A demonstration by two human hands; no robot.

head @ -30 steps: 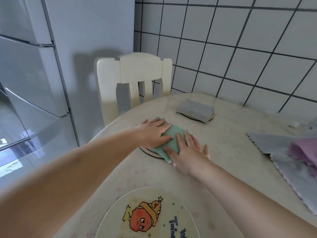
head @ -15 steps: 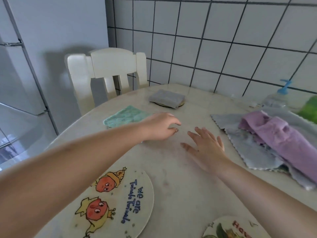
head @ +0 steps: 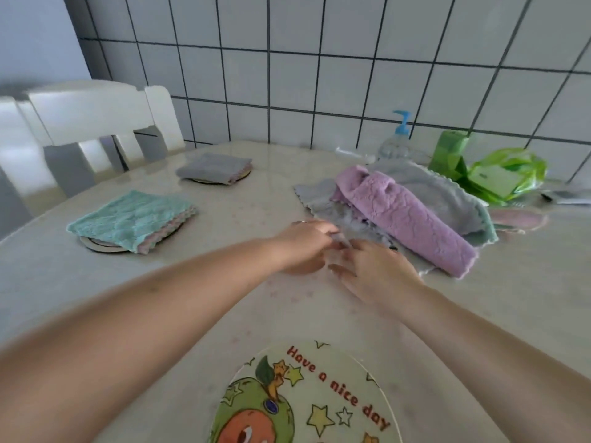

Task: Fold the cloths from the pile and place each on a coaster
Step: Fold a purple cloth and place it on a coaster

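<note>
A pile of cloths lies at the right of the table (head: 224, 282): a rolled purple cloth (head: 403, 212) on top of a flat grey cloth (head: 319, 199) with a scalloped edge. My left hand (head: 303, 244) pinches the near edge of that grey cloth. My right hand (head: 377, 270) touches the same edge beside it, fingers extended. A folded green cloth (head: 134, 219) sits on a round coaster (head: 96, 244) at the left. Behind it, a folded grey cloth (head: 214, 166) covers another coaster (head: 243, 174). A printed coaster (head: 307, 394) lies bare at the front edge.
A white chair (head: 89, 113) stands at the table's far left. A pump bottle (head: 396, 139) and a green plastic bag (head: 499, 174) stand by the tiled wall behind the pile. A pink cloth edge (head: 518, 219) shows at the pile's right.
Both hands left the green cloth on its coaster and moved right to the pile. My view swung right with them. My left hand now pinches the grey cloth's edge.
</note>
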